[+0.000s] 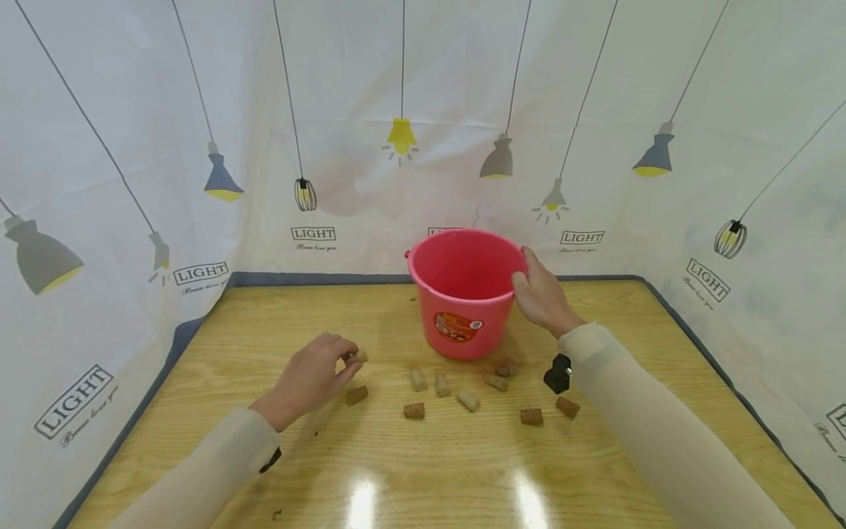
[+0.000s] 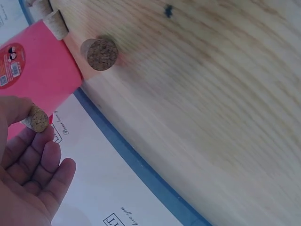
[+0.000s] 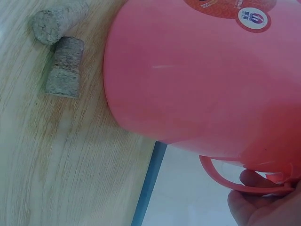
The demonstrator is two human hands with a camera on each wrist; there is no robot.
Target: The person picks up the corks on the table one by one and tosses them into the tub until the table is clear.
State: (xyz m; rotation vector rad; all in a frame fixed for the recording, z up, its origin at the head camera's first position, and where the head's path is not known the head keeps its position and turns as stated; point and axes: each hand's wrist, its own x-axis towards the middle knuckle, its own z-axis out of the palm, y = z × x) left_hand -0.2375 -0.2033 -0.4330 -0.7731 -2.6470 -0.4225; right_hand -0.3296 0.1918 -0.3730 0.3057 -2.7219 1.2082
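Observation:
Between thumb and fingers my left hand (image 1: 316, 376) pinches a cork (image 2: 37, 119), held just above the table left of the bucket. My right hand (image 1: 543, 292) grips the right rim and handle of a pink bucket (image 1: 465, 330); in the right wrist view its fingers curl round the handle (image 3: 225, 181). The bucket stands upright toward the back of the table, and the part of its inside that shows holds nothing. Below my left hand lies a brown cork (image 1: 357, 395). Several more corks, such as a pale one (image 1: 468, 400), are scattered in front of the bucket.
The wooden table (image 1: 423, 470) is edged in dark blue at the back and sides. Behind it hangs a white cloth (image 1: 357, 88) printed with lamps. Two brown corks, one of them a short cork (image 1: 532, 416), lie near my right forearm.

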